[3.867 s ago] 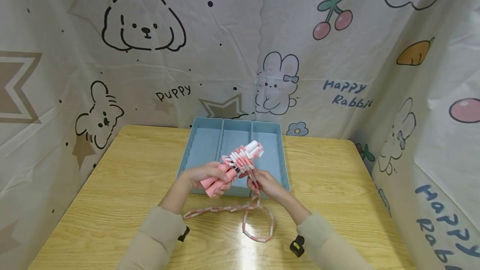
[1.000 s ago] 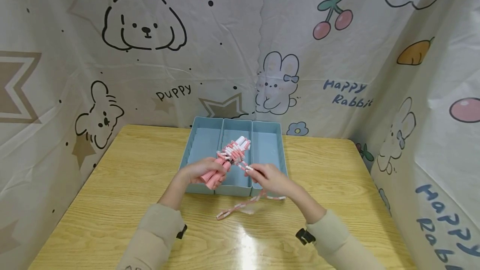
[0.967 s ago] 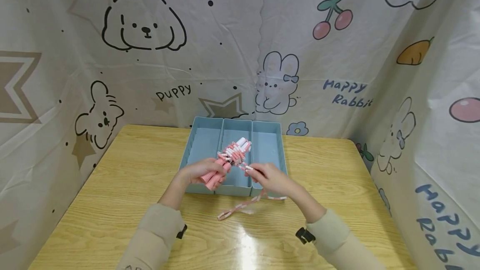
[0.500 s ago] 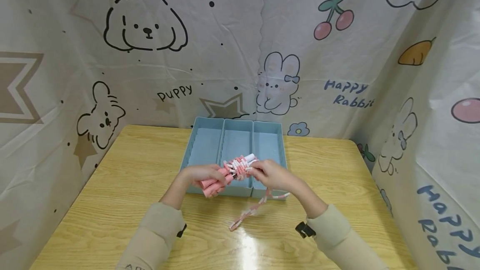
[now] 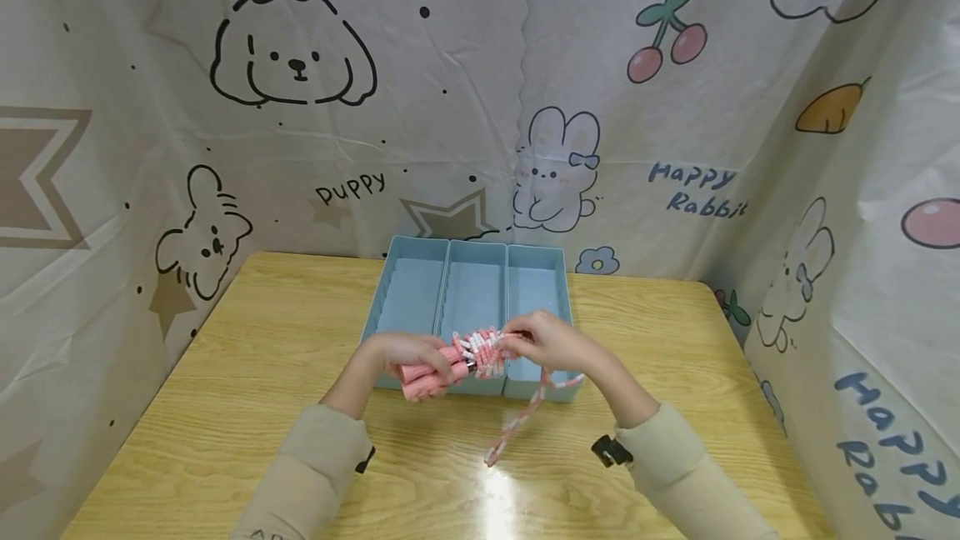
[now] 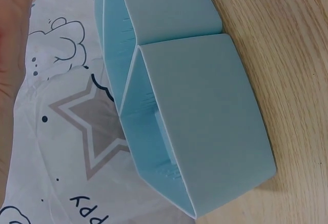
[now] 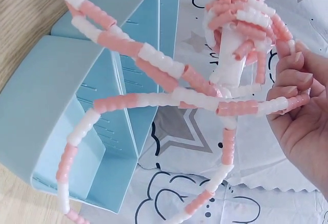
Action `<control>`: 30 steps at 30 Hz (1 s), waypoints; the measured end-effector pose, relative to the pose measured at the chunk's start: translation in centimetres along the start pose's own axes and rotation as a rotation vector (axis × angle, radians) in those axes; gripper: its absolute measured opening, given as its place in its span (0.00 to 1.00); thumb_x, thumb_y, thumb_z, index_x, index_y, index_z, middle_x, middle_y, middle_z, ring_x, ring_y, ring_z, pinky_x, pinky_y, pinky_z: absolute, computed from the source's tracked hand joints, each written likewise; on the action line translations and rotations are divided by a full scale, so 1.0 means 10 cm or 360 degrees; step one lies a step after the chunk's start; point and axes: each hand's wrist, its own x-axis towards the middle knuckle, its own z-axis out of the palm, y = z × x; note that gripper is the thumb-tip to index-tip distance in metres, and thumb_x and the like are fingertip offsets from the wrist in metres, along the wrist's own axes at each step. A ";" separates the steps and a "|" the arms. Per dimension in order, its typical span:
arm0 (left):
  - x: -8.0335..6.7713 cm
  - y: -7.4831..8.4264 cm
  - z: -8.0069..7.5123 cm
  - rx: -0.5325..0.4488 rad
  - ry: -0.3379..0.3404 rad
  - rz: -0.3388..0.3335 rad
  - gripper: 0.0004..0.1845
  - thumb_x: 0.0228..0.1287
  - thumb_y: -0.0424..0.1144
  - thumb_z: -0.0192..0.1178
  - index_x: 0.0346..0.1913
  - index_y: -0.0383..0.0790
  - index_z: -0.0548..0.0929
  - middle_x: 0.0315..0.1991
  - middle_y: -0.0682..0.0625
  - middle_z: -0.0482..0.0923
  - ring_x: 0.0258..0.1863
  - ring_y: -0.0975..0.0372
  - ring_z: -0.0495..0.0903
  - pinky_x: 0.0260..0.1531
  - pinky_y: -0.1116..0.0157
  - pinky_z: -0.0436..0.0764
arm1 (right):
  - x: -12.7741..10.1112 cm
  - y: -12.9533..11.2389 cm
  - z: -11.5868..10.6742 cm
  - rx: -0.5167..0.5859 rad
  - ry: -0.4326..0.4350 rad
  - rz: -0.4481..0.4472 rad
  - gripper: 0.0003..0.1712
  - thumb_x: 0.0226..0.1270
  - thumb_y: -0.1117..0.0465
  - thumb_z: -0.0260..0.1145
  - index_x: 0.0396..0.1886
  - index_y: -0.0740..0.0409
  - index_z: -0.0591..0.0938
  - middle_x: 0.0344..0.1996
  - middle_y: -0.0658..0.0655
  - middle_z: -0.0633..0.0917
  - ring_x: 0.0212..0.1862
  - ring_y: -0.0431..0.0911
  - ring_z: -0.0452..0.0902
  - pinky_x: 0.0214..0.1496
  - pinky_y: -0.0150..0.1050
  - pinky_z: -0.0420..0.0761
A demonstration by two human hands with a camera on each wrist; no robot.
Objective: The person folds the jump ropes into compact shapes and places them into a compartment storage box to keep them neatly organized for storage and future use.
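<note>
A pink-and-white beaded jump rope (image 5: 483, 350) is wound in several turns around its own handles. My left hand (image 5: 408, 354) grips the pink handles (image 5: 431, 377) above the front of the bins. My right hand (image 5: 551, 344) is at the wound part and pinches the beaded cord, which also shows between the fingers (image 7: 294, 98) in the right wrist view. Loose cord (image 5: 525, 415) hangs below the right hand, over the table. A white handle end (image 7: 230, 55) pokes out of the coils in that wrist view. The left wrist view shows only an edge of the left hand (image 6: 13, 65).
Three light blue bins (image 5: 416, 273) stand side by side at the back of the wooden table (image 5: 285, 390). Behind and beside the table hangs a printed cloth (image 5: 450, 107) with cartoon animals.
My right hand moves from below the coils up to their far end, drawing cord round them. The handles tilt flatter in my left hand. The hanging cord is shorter and farther right.
</note>
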 end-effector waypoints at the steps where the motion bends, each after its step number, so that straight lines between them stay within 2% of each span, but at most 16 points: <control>1: 0.00 0.00 0.00 0.0002 -0.0010 -0.0002 0.05 0.57 0.34 0.52 0.34 0.35 0.74 0.20 0.48 0.72 0.14 0.63 0.68 0.15 0.68 0.69 | 0.00 0.00 -0.01 -0.0003 -0.0015 -0.0012 0.12 0.67 0.61 0.56 0.26 0.60 0.80 0.16 0.45 0.74 0.16 0.33 0.58 0.21 0.28 0.64; 7: 0.00 0.02 0.02 -0.0020 -0.0060 -0.0053 0.05 0.57 0.34 0.52 0.34 0.36 0.74 0.20 0.49 0.72 0.14 0.63 0.68 0.15 0.68 0.70 | 0.02 0.00 -0.07 -0.0031 -0.0094 -0.0062 0.10 0.66 0.61 0.57 0.30 0.59 0.82 0.18 0.48 0.78 0.17 0.33 0.61 0.22 0.29 0.67; 13: 0.02 0.04 0.08 -0.0043 -0.0150 -0.0099 0.05 0.57 0.34 0.51 0.34 0.36 0.73 0.19 0.48 0.71 0.14 0.63 0.68 0.15 0.68 0.70 | 0.04 -0.02 -0.12 -0.0008 -0.0102 -0.0062 0.09 0.64 0.60 0.59 0.33 0.61 0.83 0.24 0.52 0.82 0.20 0.33 0.67 0.23 0.29 0.72; 21: 0.06 0.04 0.15 -0.0057 -0.0273 -0.0100 0.04 0.58 0.32 0.50 0.35 0.34 0.72 0.18 0.48 0.72 0.13 0.63 0.69 0.15 0.68 0.70 | 0.09 0.07 -0.12 0.0106 -0.0133 -0.0058 0.06 0.62 0.60 0.62 0.31 0.57 0.83 0.24 0.48 0.83 0.23 0.46 0.75 0.26 0.31 0.74; 27: 0.06 0.03 0.19 -0.0022 -0.0407 -0.0099 0.05 0.58 0.33 0.50 0.36 0.34 0.72 0.19 0.49 0.72 0.14 0.64 0.70 0.15 0.68 0.70 | 0.14 0.15 -0.08 0.0276 -0.0201 -0.0067 0.04 0.59 0.61 0.65 0.29 0.57 0.82 0.23 0.47 0.81 0.24 0.38 0.71 0.27 0.30 0.73; 30: 0.05 0.03 0.20 -0.0011 -0.0479 -0.0073 0.05 0.58 0.34 0.50 0.35 0.35 0.71 0.18 0.49 0.71 0.13 0.64 0.69 0.15 0.68 0.70 | 0.16 0.20 -0.06 0.0368 -0.0219 -0.0092 0.05 0.58 0.61 0.65 0.27 0.57 0.80 0.21 0.48 0.77 0.18 0.35 0.65 0.20 0.29 0.69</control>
